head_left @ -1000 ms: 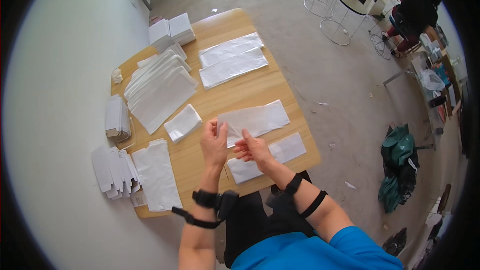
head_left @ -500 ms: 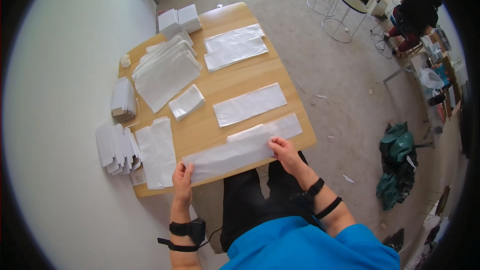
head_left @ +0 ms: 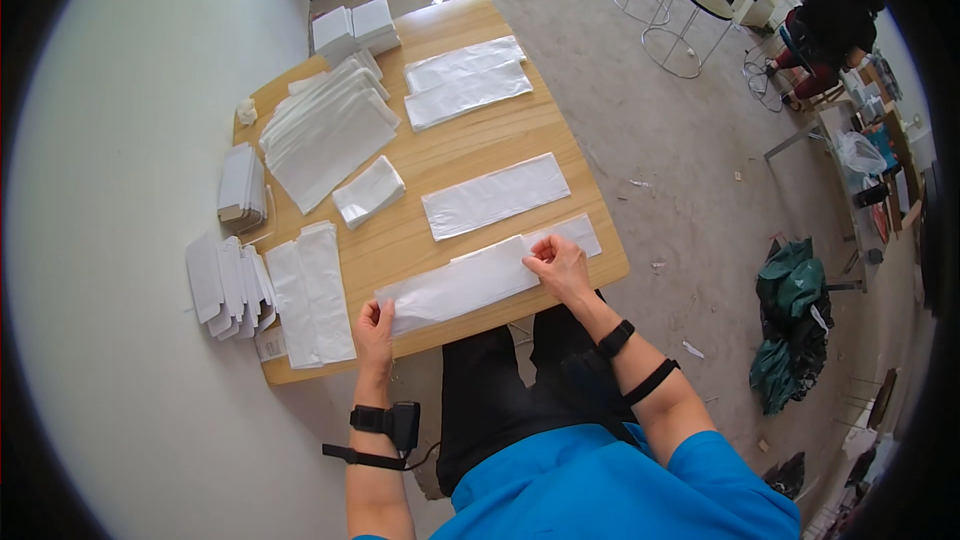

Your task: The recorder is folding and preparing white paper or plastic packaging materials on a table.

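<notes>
A long, folded white strip [head_left: 455, 290], thin like tissue or plastic film, stretches along the table's near edge. My left hand [head_left: 375, 335] pinches its left end between thumb and fingers. My right hand [head_left: 560, 268] grips the strip's upper right corner, fingertips together. Under and beyond that corner, another white folded strip [head_left: 578, 234] lies on the wooden table [head_left: 390, 250]. Just farther off, a flat white folded sheet [head_left: 497, 196] rests by itself. Left of my left hand are long white folded sheets [head_left: 308, 295], laid side by side.
Farther back lie a fanned pile of white sheets [head_left: 335, 135], a small folded stack [head_left: 368, 192] and two overlapping folded sheets [head_left: 465, 80]. White cartons [head_left: 240, 185] line the left edge by the wall. Green bags [head_left: 788, 330] lie on the floor; a person [head_left: 838, 20] sits at the far right.
The strip has come down flatter toward the table and its raised upper edge has lowered. My right hand has shifted slightly left and up, my left hand slightly right and up.
</notes>
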Demonstrator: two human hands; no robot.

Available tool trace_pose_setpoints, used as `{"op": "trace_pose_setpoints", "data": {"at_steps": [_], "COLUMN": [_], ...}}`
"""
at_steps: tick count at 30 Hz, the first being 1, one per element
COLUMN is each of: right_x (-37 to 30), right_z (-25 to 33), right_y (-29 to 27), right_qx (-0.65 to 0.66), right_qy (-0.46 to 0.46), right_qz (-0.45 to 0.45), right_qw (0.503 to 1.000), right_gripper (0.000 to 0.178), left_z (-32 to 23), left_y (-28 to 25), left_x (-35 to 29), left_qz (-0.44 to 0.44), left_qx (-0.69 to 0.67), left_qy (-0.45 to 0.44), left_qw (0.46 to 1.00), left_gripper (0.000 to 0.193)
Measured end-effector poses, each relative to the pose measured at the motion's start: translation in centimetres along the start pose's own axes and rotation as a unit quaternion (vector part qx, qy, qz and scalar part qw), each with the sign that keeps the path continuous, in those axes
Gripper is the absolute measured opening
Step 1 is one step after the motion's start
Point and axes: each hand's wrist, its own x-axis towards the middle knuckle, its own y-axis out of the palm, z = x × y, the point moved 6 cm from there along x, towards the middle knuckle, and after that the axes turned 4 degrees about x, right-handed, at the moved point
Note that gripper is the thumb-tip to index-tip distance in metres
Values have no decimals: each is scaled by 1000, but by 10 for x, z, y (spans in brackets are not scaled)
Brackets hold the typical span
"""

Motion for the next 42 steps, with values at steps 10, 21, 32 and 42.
{"op": "trace_pose_setpoints", "data": {"at_steps": [10, 21, 32, 42], "right_x": [13, 14, 14, -14], "right_z": [-10, -13, -11, -24], "right_y": [7, 9, 12, 1], "right_qx": [-42, -80, -101, 69], "right_qy": [15, 22, 1, 1], "right_qz": [-5, -15, -22, 66], "right_qw": [999, 996, 995, 995], "right_gripper": [23, 18, 20, 20], "left_z": [-10, -54, -59, -37], "left_y": [14, 26, 183, 188], "left_x": [14, -4, -20, -5], "left_qz": [-19, -195, 142, 222], "left_qx": [136, 472, 233, 213], "left_qy": [37, 240, 233, 204], "left_qw": [990, 826, 934, 929], "left_gripper": [21, 22, 9, 21]}}
